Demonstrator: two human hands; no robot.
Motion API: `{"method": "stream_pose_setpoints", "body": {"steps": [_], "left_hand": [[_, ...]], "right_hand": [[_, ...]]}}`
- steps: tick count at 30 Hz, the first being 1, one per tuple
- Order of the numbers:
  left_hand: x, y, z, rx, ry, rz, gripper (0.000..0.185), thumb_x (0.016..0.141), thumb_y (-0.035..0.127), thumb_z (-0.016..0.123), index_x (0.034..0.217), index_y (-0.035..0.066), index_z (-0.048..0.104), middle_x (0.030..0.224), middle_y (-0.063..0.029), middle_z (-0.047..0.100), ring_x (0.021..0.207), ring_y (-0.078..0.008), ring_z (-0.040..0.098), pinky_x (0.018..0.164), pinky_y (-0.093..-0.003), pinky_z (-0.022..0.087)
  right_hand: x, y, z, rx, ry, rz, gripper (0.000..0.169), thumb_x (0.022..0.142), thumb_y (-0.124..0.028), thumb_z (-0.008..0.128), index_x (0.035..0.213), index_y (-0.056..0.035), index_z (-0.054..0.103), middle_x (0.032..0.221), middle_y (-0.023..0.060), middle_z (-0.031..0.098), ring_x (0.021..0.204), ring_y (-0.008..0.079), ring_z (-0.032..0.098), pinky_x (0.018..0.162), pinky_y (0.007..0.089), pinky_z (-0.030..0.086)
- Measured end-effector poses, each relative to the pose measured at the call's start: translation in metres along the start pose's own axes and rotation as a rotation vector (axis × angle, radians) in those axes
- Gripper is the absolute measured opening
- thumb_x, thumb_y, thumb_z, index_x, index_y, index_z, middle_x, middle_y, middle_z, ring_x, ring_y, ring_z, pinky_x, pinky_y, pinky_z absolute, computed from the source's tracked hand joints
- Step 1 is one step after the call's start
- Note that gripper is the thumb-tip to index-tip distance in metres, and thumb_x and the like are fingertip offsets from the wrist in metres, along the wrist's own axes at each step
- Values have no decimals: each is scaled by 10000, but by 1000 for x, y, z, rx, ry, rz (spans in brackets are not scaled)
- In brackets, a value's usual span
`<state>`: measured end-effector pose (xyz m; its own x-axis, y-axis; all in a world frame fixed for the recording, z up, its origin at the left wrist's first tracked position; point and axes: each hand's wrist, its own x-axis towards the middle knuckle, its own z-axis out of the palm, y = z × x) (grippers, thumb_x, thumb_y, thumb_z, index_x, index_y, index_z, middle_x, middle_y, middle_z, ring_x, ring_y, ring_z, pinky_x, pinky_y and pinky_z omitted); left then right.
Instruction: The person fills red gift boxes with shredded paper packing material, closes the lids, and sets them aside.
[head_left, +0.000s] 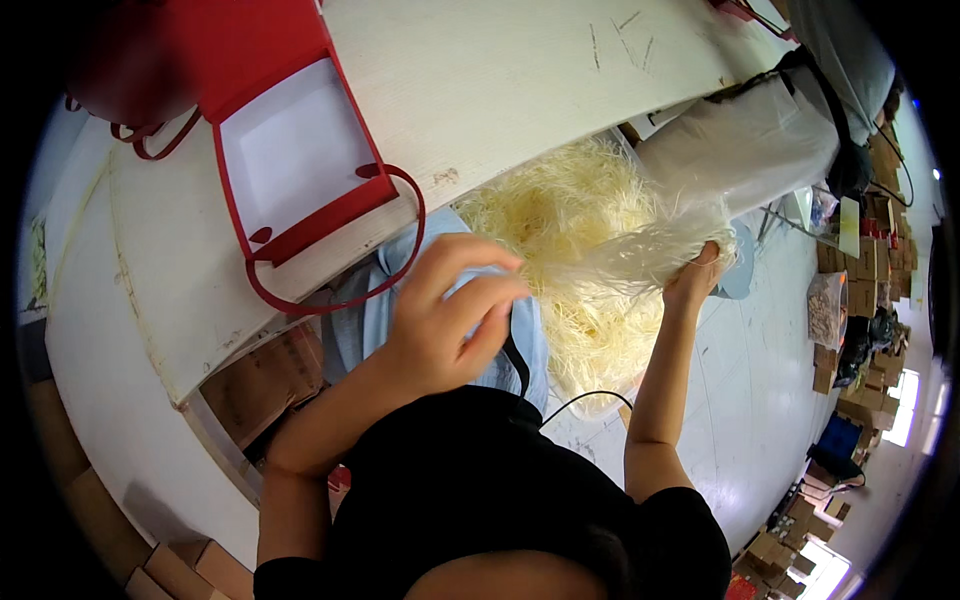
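Note:
My right hand (694, 279) grips a clump of pale shredded filler (645, 244), whose strands trail left to a heap of cream-yellow shredded filler (570, 199) beside the table. The filler's container is mostly hidden. Nothing shows in my left hand (454, 319), a little blurred, with bent, parted fingers in front of my body at the heap's left side. Left of that hand, a red gift box (296, 150) lies open at the table's edge, its white inside bare. A red ribbon handle (416, 247) loops from the box over the edge.
The white table (480, 82) runs across the top, its edge slanting down to the left. Another person's grey-clad body part (750, 135) is at right. A cardboard box (262, 382) sits under the table. Stacked cartons (862, 270) line the far right.

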<state>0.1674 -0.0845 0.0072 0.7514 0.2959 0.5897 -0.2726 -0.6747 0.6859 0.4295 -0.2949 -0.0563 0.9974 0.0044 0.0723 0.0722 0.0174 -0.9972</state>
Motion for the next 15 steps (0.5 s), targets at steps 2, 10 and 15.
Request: {"method": "stream_pose_setpoints", "body": {"steps": [2,10,15], "left_hand": [[4,-12,38,-199,-174,-192,462,683,67,648,1124,41,511,1171,-195,470,1081,-303,473,894,-373,402],[1,-57,155,-754,-615,-632,869,754,233,702,1394,43,145,1374,-142,339,1232,-230,382,1012,-370,339],[-7,-70,168,-1827,-299,-1089,512,879,294,541,1291,37,381,1270,-117,487,1125,-255,509,946,-466,420]], "right_hand": [[-11,-21,12,193,-52,24,399,876,-332,513,1163,-57,473,1090,88,548,944,218,559,774,345,485],[-44,-37,59,398,-76,27,330,897,-264,496,1153,-57,470,1084,90,549,943,221,569,773,359,496],[-61,-15,63,232,-52,62,278,895,-229,501,1072,-15,521,1002,92,562,876,179,557,731,309,473]]}}
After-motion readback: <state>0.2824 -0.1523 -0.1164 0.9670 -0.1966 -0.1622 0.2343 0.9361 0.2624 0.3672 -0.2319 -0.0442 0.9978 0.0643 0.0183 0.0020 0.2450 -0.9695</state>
